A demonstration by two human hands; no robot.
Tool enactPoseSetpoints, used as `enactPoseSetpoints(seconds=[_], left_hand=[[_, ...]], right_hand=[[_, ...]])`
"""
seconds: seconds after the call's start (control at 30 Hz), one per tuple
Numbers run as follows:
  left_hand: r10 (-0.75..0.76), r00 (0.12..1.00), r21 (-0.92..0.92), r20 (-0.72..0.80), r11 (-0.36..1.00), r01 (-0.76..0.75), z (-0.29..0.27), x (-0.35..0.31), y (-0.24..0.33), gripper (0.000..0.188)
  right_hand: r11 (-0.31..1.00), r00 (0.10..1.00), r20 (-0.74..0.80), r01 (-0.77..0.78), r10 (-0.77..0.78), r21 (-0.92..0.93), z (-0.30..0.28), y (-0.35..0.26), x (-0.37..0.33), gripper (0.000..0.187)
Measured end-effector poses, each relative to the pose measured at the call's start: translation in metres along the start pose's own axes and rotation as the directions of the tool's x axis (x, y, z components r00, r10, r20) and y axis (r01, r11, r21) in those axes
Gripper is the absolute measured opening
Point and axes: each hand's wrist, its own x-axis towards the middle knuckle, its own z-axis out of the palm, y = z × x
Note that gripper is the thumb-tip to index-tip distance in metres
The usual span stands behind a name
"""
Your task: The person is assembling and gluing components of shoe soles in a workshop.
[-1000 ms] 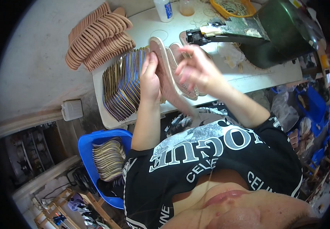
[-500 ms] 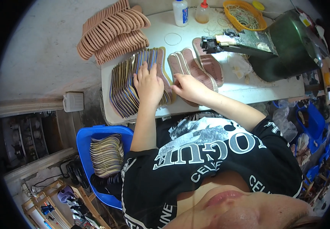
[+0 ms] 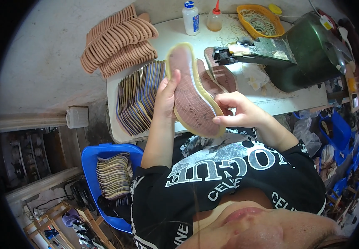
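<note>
A brownish-pink insole (image 3: 188, 89) with a pale yellow-green rim is raised above the front of the table, its flat face turned up. My left hand (image 3: 167, 96) grips its left edge, thumb laid over the face. At the lower right edge of the same insole, my right hand (image 3: 242, 108) has its fingers curled and its thumb against the rim. Beside my left hand a tight row of insoles (image 3: 140, 99) stands on edge on the table. More loose insoles (image 3: 217, 76) lie partly hidden behind the raised one.
A dark green machine (image 3: 308, 50) reaches its arm over the loose insoles. Pink soles (image 3: 117, 39) are piled at the back left. A white bottle (image 3: 191, 18), a red-tipped bottle (image 3: 214, 20) and a yellow basket (image 3: 258, 20) stand behind. A blue bin (image 3: 89, 159) holds bundled insoles.
Half a second ago both hands were down at the insoles on the table. Now one insole is lifted toward me, held in my left hand with my right at its edge.
</note>
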Motion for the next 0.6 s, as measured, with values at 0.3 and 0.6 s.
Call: enactPoseSetpoints(seconds=[0.3, 0.6], left_hand=[[-0.006, 0.979, 0.254, 0.206, 0.966, -0.048, 0.052, 0.011, -0.024, 0.029], [0.294, 0.951, 0.489, 0.090, 0.819, -0.300, 0.059, 0.032, -0.035, 0.036]], right_hand=[[0.734, 0.994, 0.008, 0.073, -0.107, 0.675, -0.012, 0.046, 0.012, 0.040], [0.985, 0.945, -0.310, -0.057, 0.107, 0.164, -0.032, 0.012, 0.000, 0.027]])
